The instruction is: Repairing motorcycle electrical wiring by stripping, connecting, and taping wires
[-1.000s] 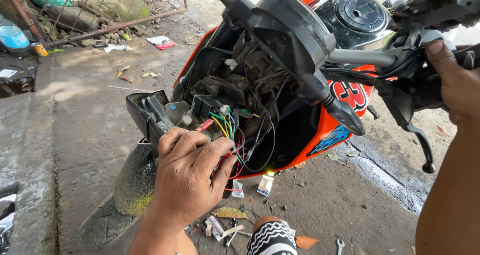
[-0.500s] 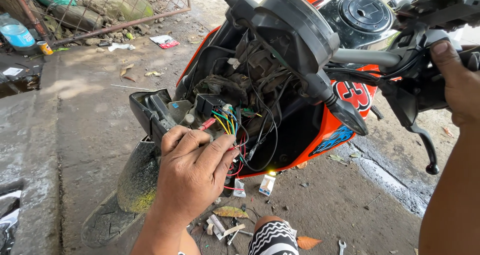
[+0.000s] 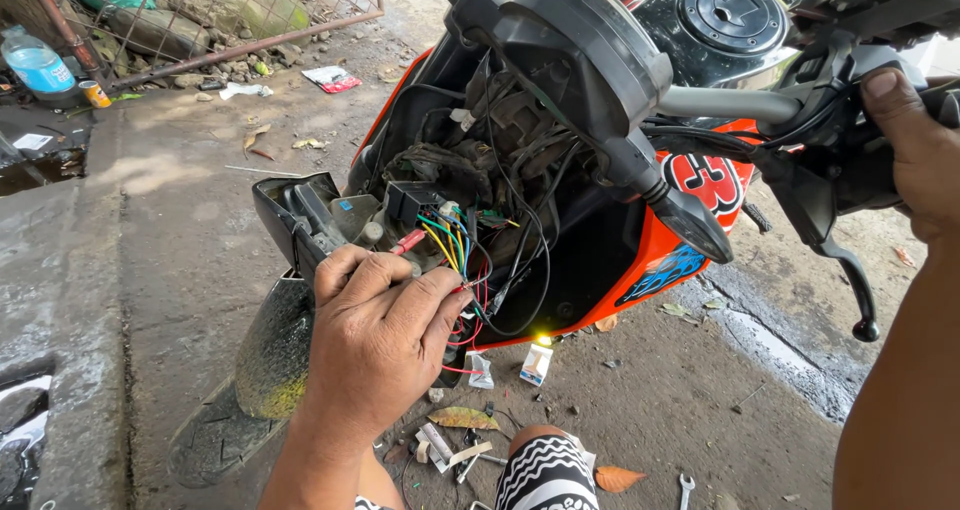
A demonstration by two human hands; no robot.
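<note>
The left hand [image 3: 380,345] is curled with its fingertips pressed together on thin wires [image 3: 462,295] at the lower edge of the motorcycle's [image 3: 690,175] opened front. Thumb and forefinger appear to pinch a red strand, though the exact strand under the fingertips is too small to make out. The wire bundle [image 3: 450,240] sits just above and slightly ahead of those fingertips: yellow, green, blue and red leads fan down from a small black connector block [image 3: 410,200] and run roughly upright, top to bottom, toward the hand. So the bundle's long axis points almost straight at the fingers, and the left hand is by far the nearer of the two.

The right hand [image 3: 915,150] is well apart, off to the far side of the left one, wrapped around the handlebar grip [image 3: 945,105] with the thumb laid over the switch housing; its fingers are closed on the grip. The brake lever [image 3: 845,270] hangs below it.

To the outer side of the left hand lies the front mudguard [image 3: 285,355] over the tyre [image 3: 210,440]. Below the hand, on the concrete floor [image 3: 160,220], lie small boxes [image 3: 537,363], scraps and a spanner [image 3: 686,488]. A patterned knee [image 3: 545,475] shows at the bottom edge.
</note>
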